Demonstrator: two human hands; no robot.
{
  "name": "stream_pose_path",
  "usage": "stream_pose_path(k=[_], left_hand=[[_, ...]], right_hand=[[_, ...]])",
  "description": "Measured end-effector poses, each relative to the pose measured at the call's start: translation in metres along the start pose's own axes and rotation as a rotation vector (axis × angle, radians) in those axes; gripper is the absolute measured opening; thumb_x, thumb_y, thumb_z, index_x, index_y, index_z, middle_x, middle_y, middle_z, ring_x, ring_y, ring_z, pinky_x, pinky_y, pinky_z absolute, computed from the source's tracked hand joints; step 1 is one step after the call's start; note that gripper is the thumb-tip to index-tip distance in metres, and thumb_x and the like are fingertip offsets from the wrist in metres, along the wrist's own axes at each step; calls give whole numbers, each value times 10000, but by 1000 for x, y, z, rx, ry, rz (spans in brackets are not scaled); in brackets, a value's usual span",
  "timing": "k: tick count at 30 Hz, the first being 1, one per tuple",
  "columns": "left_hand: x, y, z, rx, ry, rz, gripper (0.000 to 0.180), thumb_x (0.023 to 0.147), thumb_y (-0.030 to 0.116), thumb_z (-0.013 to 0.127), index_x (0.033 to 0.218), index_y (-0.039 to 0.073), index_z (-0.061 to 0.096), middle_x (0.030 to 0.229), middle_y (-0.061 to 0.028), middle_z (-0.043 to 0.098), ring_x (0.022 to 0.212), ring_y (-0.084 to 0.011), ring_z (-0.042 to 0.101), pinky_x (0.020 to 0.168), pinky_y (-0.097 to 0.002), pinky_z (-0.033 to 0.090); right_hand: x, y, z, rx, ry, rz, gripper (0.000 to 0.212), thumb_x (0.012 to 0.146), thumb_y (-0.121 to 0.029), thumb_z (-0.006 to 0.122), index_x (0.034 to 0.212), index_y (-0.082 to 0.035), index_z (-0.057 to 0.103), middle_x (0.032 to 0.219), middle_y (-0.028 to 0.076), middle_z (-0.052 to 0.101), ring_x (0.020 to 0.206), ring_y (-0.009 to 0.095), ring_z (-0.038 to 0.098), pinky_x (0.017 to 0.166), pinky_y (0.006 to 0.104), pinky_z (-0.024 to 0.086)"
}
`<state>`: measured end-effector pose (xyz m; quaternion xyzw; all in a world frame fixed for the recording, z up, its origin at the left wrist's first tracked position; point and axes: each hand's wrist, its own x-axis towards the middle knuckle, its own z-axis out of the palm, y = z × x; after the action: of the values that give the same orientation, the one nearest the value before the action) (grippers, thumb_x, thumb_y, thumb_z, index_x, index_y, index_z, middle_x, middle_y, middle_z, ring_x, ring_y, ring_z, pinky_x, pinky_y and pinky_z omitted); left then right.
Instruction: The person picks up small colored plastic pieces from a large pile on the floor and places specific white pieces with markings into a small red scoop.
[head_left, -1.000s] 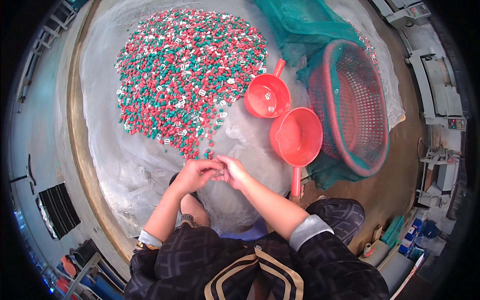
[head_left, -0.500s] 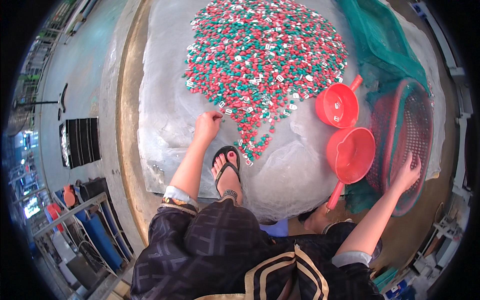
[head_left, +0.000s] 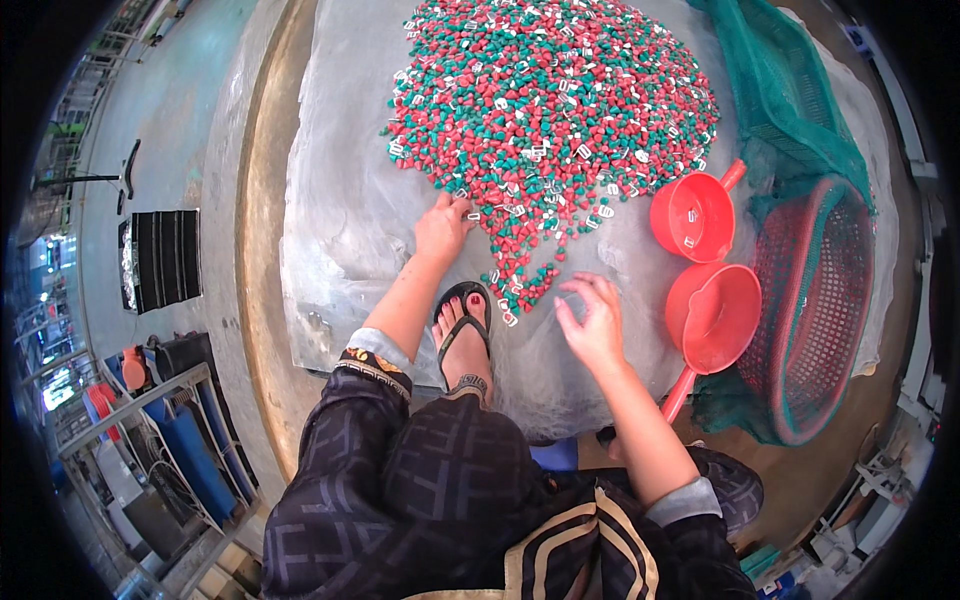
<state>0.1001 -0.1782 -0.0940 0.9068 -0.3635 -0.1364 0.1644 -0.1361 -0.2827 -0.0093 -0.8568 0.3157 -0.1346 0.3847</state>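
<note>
A heap of small red and green pieces (head_left: 560, 120) lies on a pale plastic sheet (head_left: 340, 200), with white buckle-like pieces strewn among them. At the heap's lower left edge is my left hand (head_left: 443, 230), its fingers curled together beside a white piece (head_left: 474, 216). Whatever they pinch is hidden. My right hand (head_left: 594, 320) is over the sheet, right of the heap's narrow tip, fingers bent and apart with nothing seen in them. Right of it are a red dipper (head_left: 712, 315) and a second red dipper (head_left: 690, 222) with a few white pieces inside.
A red mesh basket (head_left: 840, 330) with green netting leans at the right. Behind it sits a green crate (head_left: 775, 75) under netting. My sandalled foot (head_left: 463, 330) rests on the sheet's near edge. A metal rack (head_left: 150, 430) stands on the floor at left.
My right hand has left the mesh basket and swung left to near the heap's tip. My left hand has shifted slightly up and right, closer to the heap.
</note>
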Motion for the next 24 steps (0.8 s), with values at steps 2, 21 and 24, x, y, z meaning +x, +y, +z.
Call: stream_pose_path(k=[2,21,24], left_hand=[[-1,-6,0,-17,-10,35,190,677,173,669,836,101,594,923,-84,566,806,-295,593,671,-395,475],[20,-16,0,-49,57,-10,186,717,165,645,895,136,598,859,-93,621,796,-294,602,668,-398,476],[17,-21,8,-57,27,-5,178,696,177,666,863,140,615,817,-91,626,746,-282,610,644,-394,478]], right_hand=[[-5,1,10,28,-95,132,184,692,-142,646,858,-68,618,947,120,577,937,289,516,835,382,407],[7,29,106,-331,-347,-56,116,731,-98,549,804,-49,626,924,101,586,907,271,553,790,370,459],[5,43,84,-134,-76,3,62,712,-109,607,741,-60,631,822,112,608,825,278,580,736,367,474]])
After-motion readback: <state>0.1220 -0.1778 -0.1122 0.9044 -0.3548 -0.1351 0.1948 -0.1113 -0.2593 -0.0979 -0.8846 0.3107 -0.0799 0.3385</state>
